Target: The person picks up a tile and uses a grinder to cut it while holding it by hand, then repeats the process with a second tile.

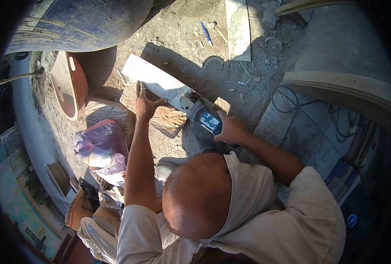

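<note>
There's the slab (153, 78), pale and veined, lying slantwise over a rough wood block (171, 119). The left hand (143, 102) is on its near edge, fingers together and straight, reaching onto the slab, thumb stretched out sideways; no fist there. The right hand (231, 129) is clenched round the body of a grinder (206, 119), whose head meets the slab's right-hand end, well apart from the left fingers. A person's bare head (197, 196) is bent low over it all, light shirt across the shoulders.

Bright sun on dusty, gritty ground (186, 26), with hard shadows beside the slab. A blue pen (206, 34) lies beyond, and near it another pale strip (238, 33). Over on the left, a reddish tub (79, 83) tips on its side, below a big scuffed blue drum (85, 22). To the right, a dark cable (292, 102) loops over grey slabs (307, 127), close to a curved wooden edge (340, 83).

Now the writing: the purple bag (101, 141) shows "40" with what looks like "KG" beneath. A brown carton (77, 209) at lower left carries "MADERA". The green panel (28, 211) has rows of dark characters too small to read, and the grinder's blue-and-white label can't be made out either.
</note>
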